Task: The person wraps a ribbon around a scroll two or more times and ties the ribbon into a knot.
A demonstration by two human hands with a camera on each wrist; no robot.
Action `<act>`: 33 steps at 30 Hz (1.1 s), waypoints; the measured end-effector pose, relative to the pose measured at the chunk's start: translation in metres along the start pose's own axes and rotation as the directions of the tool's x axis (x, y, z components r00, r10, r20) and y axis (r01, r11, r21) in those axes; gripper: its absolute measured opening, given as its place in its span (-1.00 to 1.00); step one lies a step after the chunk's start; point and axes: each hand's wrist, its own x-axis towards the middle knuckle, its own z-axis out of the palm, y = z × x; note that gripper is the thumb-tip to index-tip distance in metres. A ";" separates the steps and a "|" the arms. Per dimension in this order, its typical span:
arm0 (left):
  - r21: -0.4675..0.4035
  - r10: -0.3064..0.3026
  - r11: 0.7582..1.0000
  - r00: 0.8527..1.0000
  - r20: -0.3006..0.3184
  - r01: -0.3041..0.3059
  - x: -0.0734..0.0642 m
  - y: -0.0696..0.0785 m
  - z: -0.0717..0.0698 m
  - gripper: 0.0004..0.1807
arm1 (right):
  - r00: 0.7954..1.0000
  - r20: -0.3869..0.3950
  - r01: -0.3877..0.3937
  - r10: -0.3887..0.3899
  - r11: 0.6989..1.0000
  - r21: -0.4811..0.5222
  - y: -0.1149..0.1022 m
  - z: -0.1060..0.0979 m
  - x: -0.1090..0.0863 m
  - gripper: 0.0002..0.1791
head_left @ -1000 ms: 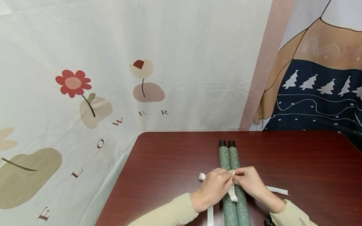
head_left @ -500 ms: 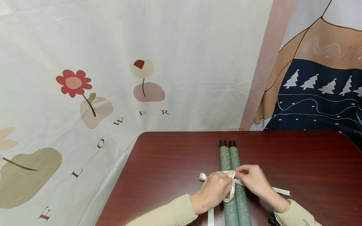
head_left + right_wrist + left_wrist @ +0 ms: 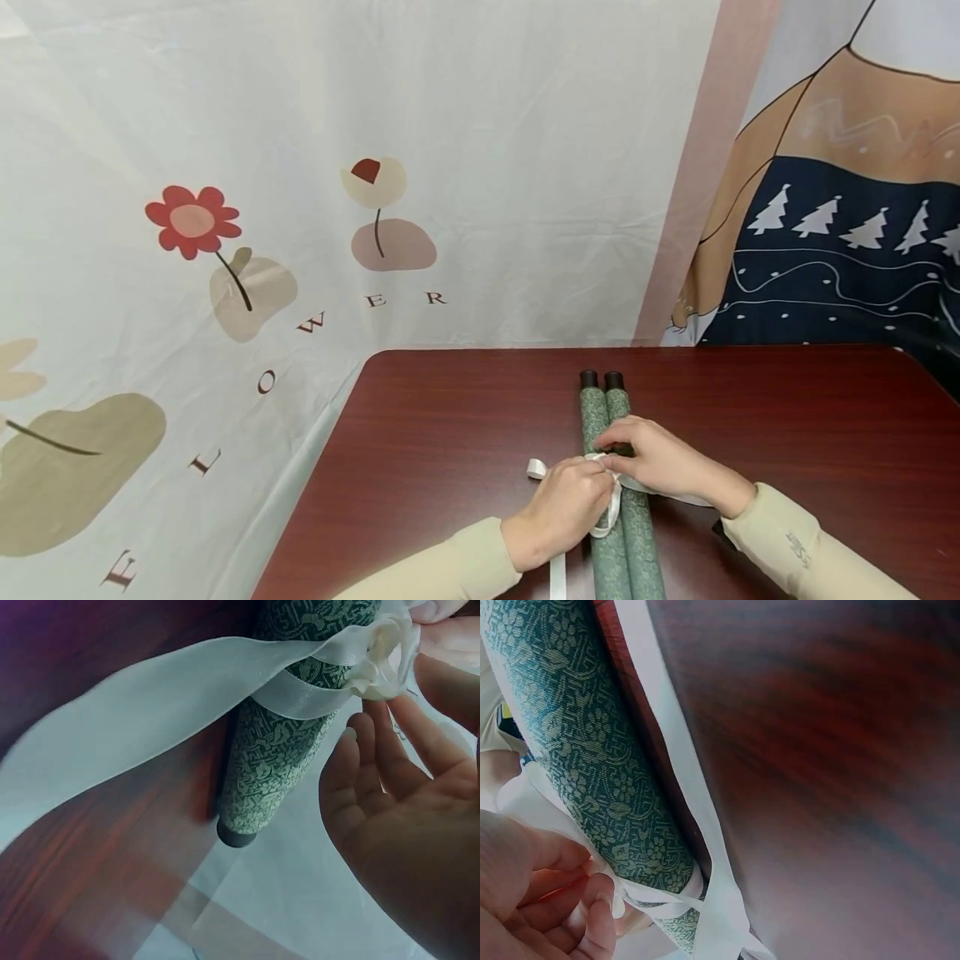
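Two slim green patterned scrolls [image 3: 595,408] with black end knobs lie side by side on the table, a white ribbon [image 3: 611,510] around them. My left hand [image 3: 568,504] pinches the ribbon at the knot on top of the scrolls; a loop hangs below its fingers. My right hand [image 3: 660,458] reaches over the right scroll, thumb and index finger right at the knot beside the left fingertips. In the right wrist view, the gathered ribbon [image 3: 386,656] meets that thumb, while the other fingers curve loosely beneath. Whether the right fingers pinch it, I cannot tell.
Ribbon tails run across the dark red table [image 3: 450,417], one to the right under the right wrist and one toward the front edge. A small ribbon curl [image 3: 536,468] lies left of the scrolls. A printed curtain [image 3: 525,167] hangs behind the table.
My right hand first draws slightly right of the knot, then moves back left over the scrolls to it. The left hand stays at the knot, and the ribbon loop below it has opened wider.
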 end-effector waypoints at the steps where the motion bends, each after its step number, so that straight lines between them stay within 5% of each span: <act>1: 0.002 0.000 1.000 1.000 -0.001 0.000 0.000 0.000 0.000 -0.89 | 1.000 0.013 0.017 -0.017 1.000 0.003 0.000 0.001 0.002 -0.82; 7: -0.024 0.000 1.000 1.000 -0.008 0.000 0.001 0.001 -0.002 -0.83 | 0.995 0.049 0.085 -0.088 0.995 0.051 0.004 0.005 0.011 -0.81; 16: -0.180 -0.027 0.983 0.999 -0.036 0.020 -0.005 -0.001 -0.011 -0.88 | 0.999 0.032 0.013 -0.016 0.995 0.102 0.009 0.003 0.009 -0.89; 22: -0.160 0.136 0.975 0.983 -0.120 -0.154 -0.017 -0.007 -0.018 -0.87 | 1.000 0.022 -0.004 0.001 0.992 0.129 0.009 0.002 0.008 -0.87; 26: -0.102 0.272 0.954 0.958 -0.093 -0.281 -0.024 -0.009 -0.020 -0.83 | 0.999 0.004 -0.035 0.035 0.990 0.139 0.011 0.003 0.005 -0.86; 30: -0.128 0.305 0.944 0.952 -0.014 -0.304 -0.028 -0.008 -0.020 -0.82 | 0.997 -0.025 -0.063 0.067 0.990 0.127 0.013 0.001 0.003 -0.88; 33: -0.171 0.274 0.948 0.961 0.019 -0.267 -0.030 -0.008 -0.020 -0.93 | 0.996 -0.036 -0.075 0.079 0.990 0.121 0.014 0.001 0.003 -0.88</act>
